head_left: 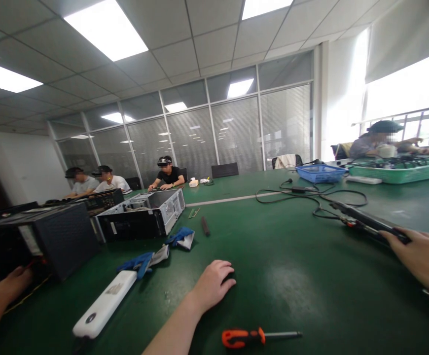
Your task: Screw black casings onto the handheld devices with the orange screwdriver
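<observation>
My left hand [214, 283] rests on the green tabletop, thumb apart from the loosely bent fingers, with nothing in it. In front of that hand lies a screwdriver [261, 337] with an orange and black handle. At the right, my right hand [423, 256] grips the near end of a flat black device [366, 219], seen edge-on and tilted; its exact kind cannot be made out. Something small and red shows under its far end. A black cable [296, 193] loops on the table beside it.
A white power strip [105, 304], blue-and-grey gloves [181, 237] and an opened computer case [140, 217] lie left. Another person's hand [13, 286] works at a dark case [59, 236]. Blue basket [320, 173] and green basket [395, 173] stand far right. Several people sit around.
</observation>
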Demonstrator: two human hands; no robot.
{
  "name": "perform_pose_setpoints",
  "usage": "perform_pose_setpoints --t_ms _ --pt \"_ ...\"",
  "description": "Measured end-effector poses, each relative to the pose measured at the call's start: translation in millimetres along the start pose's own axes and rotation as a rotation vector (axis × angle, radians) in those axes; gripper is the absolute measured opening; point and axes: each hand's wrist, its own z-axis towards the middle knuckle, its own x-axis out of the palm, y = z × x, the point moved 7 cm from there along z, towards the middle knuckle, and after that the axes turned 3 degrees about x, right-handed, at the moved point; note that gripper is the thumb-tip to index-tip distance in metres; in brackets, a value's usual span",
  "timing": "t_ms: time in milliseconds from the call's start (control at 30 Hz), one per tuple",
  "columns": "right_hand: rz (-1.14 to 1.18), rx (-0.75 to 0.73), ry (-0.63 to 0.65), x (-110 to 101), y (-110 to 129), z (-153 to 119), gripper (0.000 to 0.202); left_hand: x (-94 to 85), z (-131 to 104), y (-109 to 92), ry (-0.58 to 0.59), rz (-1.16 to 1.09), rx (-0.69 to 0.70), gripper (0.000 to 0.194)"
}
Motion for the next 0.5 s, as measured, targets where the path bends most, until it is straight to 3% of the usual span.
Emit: perform_pose_setpoints --t_ms 200,500 --pt "0.07 -0.11 0.19 5 44 -24 0.072 1.9 0 3 -0.002 0.008 0.005 0.031" --pt "0.101 -0.164 0.368 26 42 -26 0.053 3.0 0 4 -0.011 0.037 0.031 0.031"
